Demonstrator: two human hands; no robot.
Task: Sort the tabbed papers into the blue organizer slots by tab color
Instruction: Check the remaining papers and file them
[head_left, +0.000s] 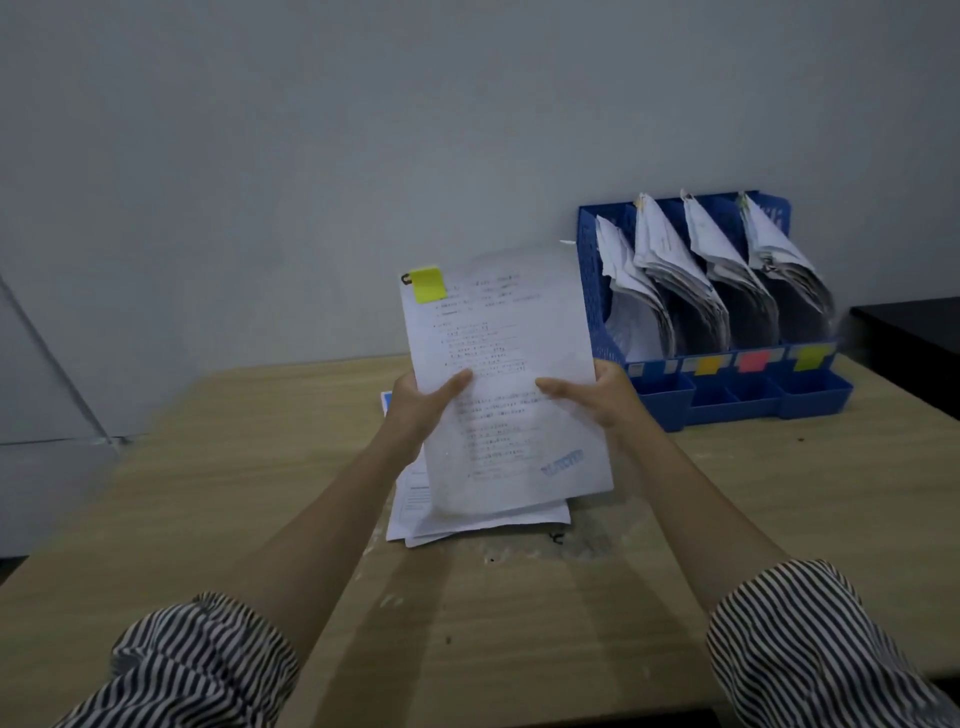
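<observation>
A clipped set of printed papers (501, 332) with a yellow-green tab (428, 284) at its top left corner is held upright above the table. My left hand (423, 402) grips its left edge, thumb on the front. My right hand (597, 397) grips the right edge the same way. Under them a small stack of papers (467, 519) lies flat on the table. The blue organizer (597, 291) stands at the right against the wall, its several slots filled with leaning papers. Coloured labels mark the slots' fronts: orange-yellow (706, 365), red (754, 360), yellow-green (810, 357).
The wooden table (234, 467) runs to the grey wall. A black surface (914, 332) sits at the far right beyond the organizer. A small black clip (557, 538) lies on the table by the flat stack. Striped sleeves cover both my forearms near the bottom.
</observation>
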